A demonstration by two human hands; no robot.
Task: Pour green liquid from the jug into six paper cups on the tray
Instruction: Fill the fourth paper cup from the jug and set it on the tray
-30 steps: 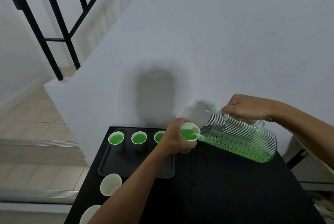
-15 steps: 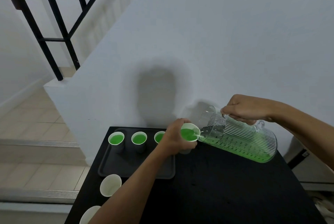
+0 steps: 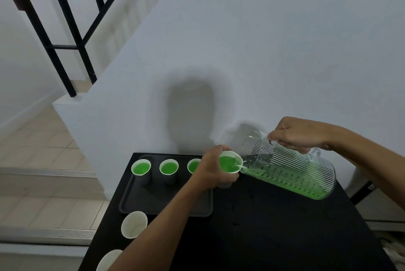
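Jug tilted over held cup

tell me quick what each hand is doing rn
Left hand: closed around the paper cup being filled.
Right hand: closed on the tilted jug.

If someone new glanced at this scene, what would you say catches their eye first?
Probably the bright green liquid: the right hand tips a ribbed clear jug into a paper cup held by the left hand right of the tray. Three filled cups line the tray's far edge, and two empty cups wait on the black table nearer the camera.
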